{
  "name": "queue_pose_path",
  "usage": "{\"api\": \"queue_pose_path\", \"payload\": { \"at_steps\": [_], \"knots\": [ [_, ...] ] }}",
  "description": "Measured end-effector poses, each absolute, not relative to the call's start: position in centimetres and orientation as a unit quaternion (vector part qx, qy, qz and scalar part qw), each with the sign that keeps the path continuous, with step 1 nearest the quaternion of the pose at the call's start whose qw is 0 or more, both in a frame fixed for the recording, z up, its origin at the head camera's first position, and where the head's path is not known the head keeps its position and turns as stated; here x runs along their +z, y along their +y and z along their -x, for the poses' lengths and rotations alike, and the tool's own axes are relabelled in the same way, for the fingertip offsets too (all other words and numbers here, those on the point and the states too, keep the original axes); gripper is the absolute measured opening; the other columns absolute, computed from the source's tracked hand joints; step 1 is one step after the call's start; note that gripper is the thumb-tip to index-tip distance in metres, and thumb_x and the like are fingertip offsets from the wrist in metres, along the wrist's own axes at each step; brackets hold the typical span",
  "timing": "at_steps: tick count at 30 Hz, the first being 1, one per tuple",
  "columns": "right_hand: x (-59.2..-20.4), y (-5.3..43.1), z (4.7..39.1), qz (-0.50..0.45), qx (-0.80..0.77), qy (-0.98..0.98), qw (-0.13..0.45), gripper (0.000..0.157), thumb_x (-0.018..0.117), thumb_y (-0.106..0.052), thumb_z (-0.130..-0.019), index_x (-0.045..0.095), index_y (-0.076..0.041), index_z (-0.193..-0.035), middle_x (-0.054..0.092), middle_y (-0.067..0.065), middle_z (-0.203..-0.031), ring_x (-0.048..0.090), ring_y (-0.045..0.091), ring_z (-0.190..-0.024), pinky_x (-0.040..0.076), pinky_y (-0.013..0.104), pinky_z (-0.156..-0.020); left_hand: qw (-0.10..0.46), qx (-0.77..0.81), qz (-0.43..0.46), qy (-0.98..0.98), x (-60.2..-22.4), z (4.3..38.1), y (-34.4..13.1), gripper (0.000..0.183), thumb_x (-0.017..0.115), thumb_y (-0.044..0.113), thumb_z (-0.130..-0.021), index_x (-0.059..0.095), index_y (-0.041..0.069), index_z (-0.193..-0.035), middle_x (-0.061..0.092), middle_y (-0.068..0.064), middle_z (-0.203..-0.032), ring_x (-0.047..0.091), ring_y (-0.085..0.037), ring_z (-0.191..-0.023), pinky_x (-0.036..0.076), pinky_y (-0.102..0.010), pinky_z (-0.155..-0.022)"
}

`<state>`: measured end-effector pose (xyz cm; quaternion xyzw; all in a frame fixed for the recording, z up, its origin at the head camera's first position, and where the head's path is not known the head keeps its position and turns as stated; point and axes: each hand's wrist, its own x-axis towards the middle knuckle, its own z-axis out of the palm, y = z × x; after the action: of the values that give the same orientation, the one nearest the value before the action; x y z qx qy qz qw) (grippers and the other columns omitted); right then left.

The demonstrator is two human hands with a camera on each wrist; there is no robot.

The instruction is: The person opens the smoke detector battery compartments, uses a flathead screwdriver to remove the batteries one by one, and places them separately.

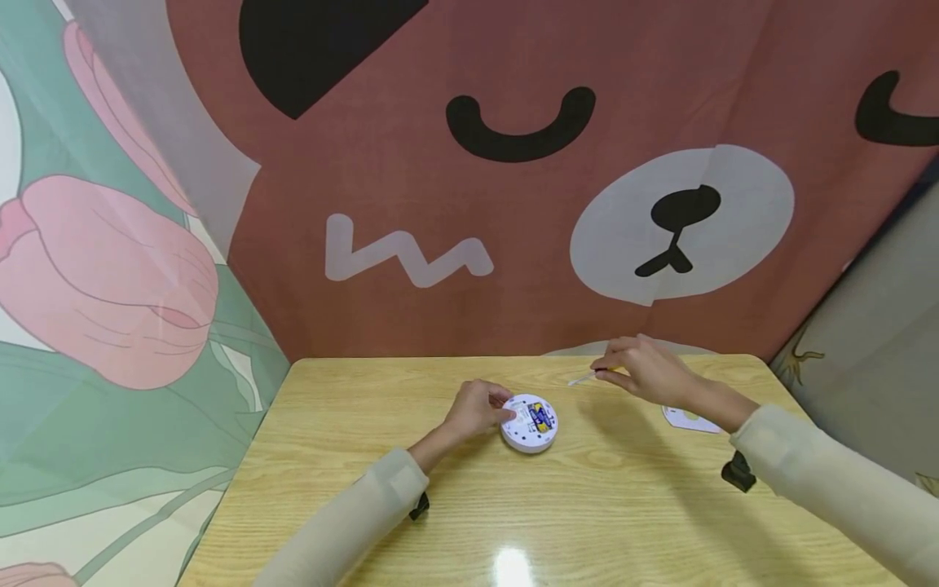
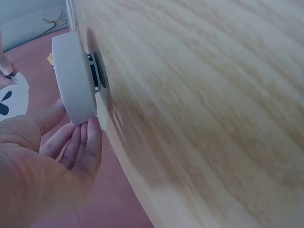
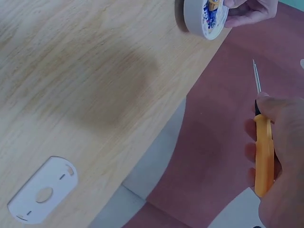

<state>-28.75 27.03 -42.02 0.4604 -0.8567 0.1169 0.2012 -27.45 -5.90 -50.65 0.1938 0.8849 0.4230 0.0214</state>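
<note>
A round white battery-powered device [image 1: 524, 441] is over the middle of the wooden table. My left hand [image 1: 473, 409] grips its left side, thumb on the upper face and fingers at the lower rim. Blue-and-yellow batteries [image 3: 212, 10] show in its upper face. From the left wrist view, a dark slotted part [image 2: 95, 73] juts from the underside of the device, close over the tabletop. To the right, my right hand [image 1: 649, 371] holds a screwdriver [image 3: 264, 154] by its yellow handle. The thin metal shaft points toward the device, with its tip apart from it.
A flat white mounting plate [image 3: 54, 178] with a round central hole and slots lies on the table [image 1: 601, 505] at the right, partly hidden by my right forearm in the head view. Behind the table's far edge hangs a curtain [image 1: 411, 187] with a bear print.
</note>
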Motion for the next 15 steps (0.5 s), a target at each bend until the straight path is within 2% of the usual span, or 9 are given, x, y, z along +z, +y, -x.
{"api": "queue_pose_path", "payload": {
  "at_steps": [4,8,11,15],
  "knots": [
    [-41.6,26.7,28.6,-0.463,0.093,-0.857,0.207,0.016,0.091,-0.012,-0.082,0.086,-0.014,-0.097,0.069,-0.007,-0.084,0.06,0.005,-0.069,0.042,0.023,-0.06,0.03,0.397,-0.201,0.895,-50.4,27.4,-5.8,0.035,0.089,0.025,-0.088,0.082,0.004,-0.116,0.081,-0.006,-0.104,0.068,-0.008,-0.083,0.057,-0.022,-0.075],
    [-41.2,26.2,28.3,-0.463,0.075,-0.858,0.21,0.015,0.091,-0.014,-0.082,0.086,-0.014,-0.096,0.07,-0.006,-0.085,0.062,0.008,-0.071,0.034,0.024,-0.061,0.052,0.38,-0.211,0.899,-50.2,27.3,-5.6,0.056,0.092,0.041,-0.084,0.078,0.005,-0.125,0.079,-0.006,-0.113,0.068,-0.012,-0.092,0.057,-0.025,-0.08],
    [-41.0,25.9,28.2,-0.465,0.059,-0.858,0.212,0.015,0.092,-0.015,-0.082,0.086,-0.014,-0.096,0.071,-0.004,-0.086,0.063,0.01,-0.073,0.032,0.025,-0.062,0.069,0.373,-0.226,0.897,-50.1,27.2,-5.5,0.071,0.095,0.043,-0.079,0.073,0.002,-0.134,0.075,-0.011,-0.127,0.069,-0.022,-0.112,0.057,-0.033,-0.096],
    [-41.0,25.7,28.2,-0.468,0.037,-0.856,0.217,0.016,0.093,-0.016,-0.081,0.086,-0.014,-0.095,0.071,-0.003,-0.087,0.063,0.011,-0.075,0.034,0.027,-0.063,0.085,0.348,-0.256,0.898,-50.1,27.1,-5.3,0.086,0.098,0.04,-0.075,0.064,0.001,-0.144,0.064,-0.015,-0.147,0.058,-0.031,-0.138,0.046,-0.04,-0.118]
  ]
}}
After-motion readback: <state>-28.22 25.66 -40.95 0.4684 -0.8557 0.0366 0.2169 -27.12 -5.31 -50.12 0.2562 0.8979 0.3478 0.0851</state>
